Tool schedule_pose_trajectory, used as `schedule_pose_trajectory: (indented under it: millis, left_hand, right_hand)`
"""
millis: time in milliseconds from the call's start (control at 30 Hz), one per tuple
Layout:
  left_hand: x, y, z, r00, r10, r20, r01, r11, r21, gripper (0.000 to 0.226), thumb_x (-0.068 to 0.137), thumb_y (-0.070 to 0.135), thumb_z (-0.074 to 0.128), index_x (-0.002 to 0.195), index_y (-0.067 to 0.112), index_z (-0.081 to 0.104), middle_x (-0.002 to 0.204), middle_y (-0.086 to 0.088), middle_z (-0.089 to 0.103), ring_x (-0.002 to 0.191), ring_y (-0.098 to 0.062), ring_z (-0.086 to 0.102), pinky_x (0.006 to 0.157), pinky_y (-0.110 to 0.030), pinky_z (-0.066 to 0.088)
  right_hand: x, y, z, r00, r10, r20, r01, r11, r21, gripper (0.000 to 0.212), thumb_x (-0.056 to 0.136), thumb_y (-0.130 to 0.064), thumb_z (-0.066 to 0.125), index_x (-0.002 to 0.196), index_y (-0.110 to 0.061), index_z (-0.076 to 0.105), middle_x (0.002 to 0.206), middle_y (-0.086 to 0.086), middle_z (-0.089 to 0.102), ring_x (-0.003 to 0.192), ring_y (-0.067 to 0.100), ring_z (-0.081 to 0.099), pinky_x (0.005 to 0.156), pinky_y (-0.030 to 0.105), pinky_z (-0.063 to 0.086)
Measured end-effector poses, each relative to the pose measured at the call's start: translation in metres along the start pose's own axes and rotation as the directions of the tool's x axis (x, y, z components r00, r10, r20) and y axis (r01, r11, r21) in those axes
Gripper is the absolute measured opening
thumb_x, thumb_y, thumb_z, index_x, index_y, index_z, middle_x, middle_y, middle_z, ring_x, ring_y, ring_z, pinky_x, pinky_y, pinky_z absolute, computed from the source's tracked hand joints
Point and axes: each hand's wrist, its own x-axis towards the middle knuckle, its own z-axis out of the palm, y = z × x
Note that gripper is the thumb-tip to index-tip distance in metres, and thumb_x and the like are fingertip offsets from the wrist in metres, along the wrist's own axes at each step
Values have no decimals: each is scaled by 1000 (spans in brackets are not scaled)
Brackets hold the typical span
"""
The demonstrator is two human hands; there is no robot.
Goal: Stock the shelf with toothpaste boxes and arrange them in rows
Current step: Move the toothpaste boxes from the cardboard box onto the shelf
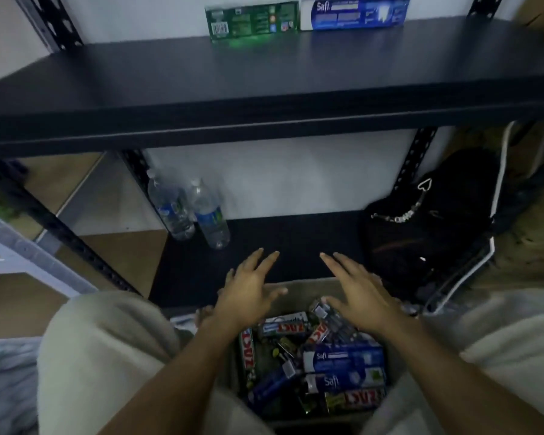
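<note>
Low in the centre of the frame, both hands are flat and spread, fingers straight and apart, holding nothing. The left hand [252,290] and right hand [361,293] lie side by side above the far end of a tan cardboard carton [300,291]. Whether the right thumb touches the pack beneath it cannot be told.

The carton holds a loose heap of toothpaste boxes [343,361]. They are long, slim, glossy card packs lying crossed at many angles. Some are blue and white and marked "Safi", others red, white and green with the lettering upside down.

Two more such packs stand on their long edges at the back of the upper shelf [264,83], at the top centre of the frame. The green box [252,22] has a barcode showing, and the blue box [355,12] stands just to its right, end to end with it against the white wall. The shelf is a smooth, matte black board that faintly reflects both packs, and it is carried on perforated metal posts [416,155].

On the lower shelf [296,240], left of centre, stand two clear plastic bottles [211,215] with blue labels. At right, a soft black bag [431,221] with a chain and a heart-shaped metal clip slumps against a post. Pale cloth covers the knees [107,356] on either side of the carton.
</note>
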Motion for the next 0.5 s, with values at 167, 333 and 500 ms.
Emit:
schedule_pose_trajectory:
  millis: [167,333,500]
  left_hand:
    - [-3,-17,56,984,-49,170,62,995,-76,73,87,49,66,150,36,31,159,1,27,140,-25,38,111,-48,39]
    - [-14,-43,110,947,-115,299,160,978,-131,62,75,35,68,136,29,54,135,-2,57,122,-23,55,103,-37,46]
    - [-28,-56,152,906,-138,400,195,975,-107,55,77,14,68,131,26,61,129,-5,65,118,-23,61,101,-34,49]
  right_hand:
    - [-4,22,78,990,75,117,-88,989,115,90,87,-48,64,153,-43,2,158,-2,25,141,25,33,109,45,39]
    - [-15,43,140,966,203,157,-226,963,144,92,84,-44,71,155,-36,12,158,3,25,142,30,31,112,45,36]
    - [-13,54,180,956,253,148,-278,942,188,83,88,-36,69,155,-31,21,159,7,24,144,30,27,115,44,33]
